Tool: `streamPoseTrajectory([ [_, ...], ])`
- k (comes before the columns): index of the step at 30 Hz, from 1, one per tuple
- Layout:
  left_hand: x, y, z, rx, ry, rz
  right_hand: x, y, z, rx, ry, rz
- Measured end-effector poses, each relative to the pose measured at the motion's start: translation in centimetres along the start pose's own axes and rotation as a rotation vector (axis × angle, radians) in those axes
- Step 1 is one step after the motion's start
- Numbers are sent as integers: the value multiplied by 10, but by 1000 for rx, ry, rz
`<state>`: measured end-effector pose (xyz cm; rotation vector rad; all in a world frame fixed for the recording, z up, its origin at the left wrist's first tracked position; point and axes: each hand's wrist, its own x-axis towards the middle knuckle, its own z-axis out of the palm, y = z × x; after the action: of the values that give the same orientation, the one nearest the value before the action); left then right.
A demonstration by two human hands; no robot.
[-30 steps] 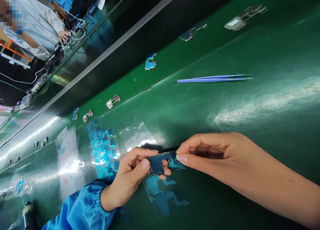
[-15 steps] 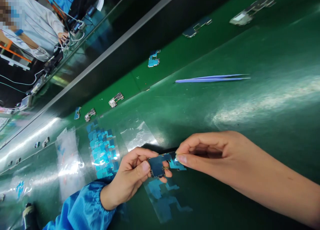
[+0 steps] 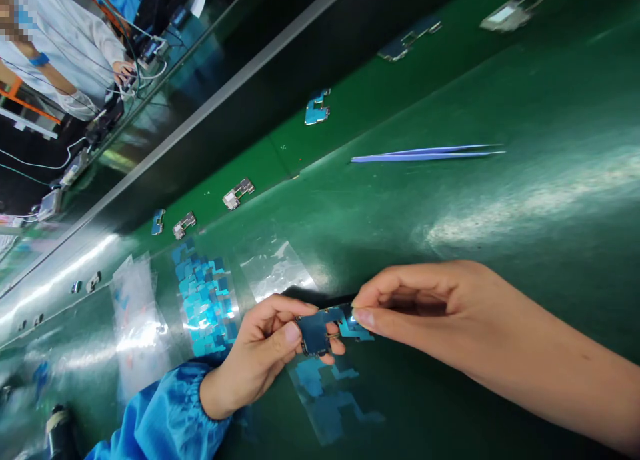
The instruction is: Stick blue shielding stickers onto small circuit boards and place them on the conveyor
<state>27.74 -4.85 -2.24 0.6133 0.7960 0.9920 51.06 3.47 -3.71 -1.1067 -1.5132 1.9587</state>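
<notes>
My left hand (image 3: 257, 357), in a blue sleeve, pinches a small circuit board (image 3: 314, 333) between thumb and fingers. The board's dark face carries blue film. My right hand (image 3: 400, 300) grips its far end, with thumb and forefinger on a blue film patch (image 3: 351, 327). Just below the hands lies a clear sheet of blue film pieces (image 3: 325, 400). Another, denser sheet of blue pieces (image 3: 205, 300) sits beside my left hand. Blue-handled tweezers (image 3: 427, 155) lie on the green mat, out of reach of both fingertips.
Several circuit boards (image 3: 238, 194) stand in a row along the green mat's (image 3: 525, 247) far side. Clear plastic bags (image 3: 137, 327) lie at left. Beyond a metal rail (image 3: 215, 110), a co-worker (image 3: 60, 47) handles cabled equipment. A dark bottle (image 3: 60, 433) stands at bottom left.
The view has drifted slightly, so the row of boards and the tweezers sit a little higher and further right in the picture. My hands and the board have barely moved.
</notes>
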Motion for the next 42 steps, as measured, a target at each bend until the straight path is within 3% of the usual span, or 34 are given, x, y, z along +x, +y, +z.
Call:
streamPoseTrajectory([
  [12, 0, -2, -2, 114, 8, 40, 3, 4, 8, -15, 56, -14],
  [17, 0, 0, -1, 82, 46, 11, 5, -1, 14, -96, 164, -85],
  [21, 2, 2, 2, 96, 119, -43, 6, -13, 16, -164, -5, -73],
  [27, -3, -8, 15, 260, 311, 0, 8, -20, 23, -193, -115, -105],
  [30, 2, 13, 11, 486, 443, 66, 7, -20, 18, -124, -104, -127],
  [34, 39, 76, -26, 1047, 784, 376, 8, -9, 9, -322, 70, -242],
  [37, 87, 116, -63, 1159, 922, 389, 10, 6, 7, -616, 38, -548],
  [39, 114, 129, -80, 1252, 977, 352, 12, 17, 8, -822, -47, -769],
  [42, 126, 132, -79, 1412, 1020, 320, 14, 27, 9, -1070, -131, -965],
])
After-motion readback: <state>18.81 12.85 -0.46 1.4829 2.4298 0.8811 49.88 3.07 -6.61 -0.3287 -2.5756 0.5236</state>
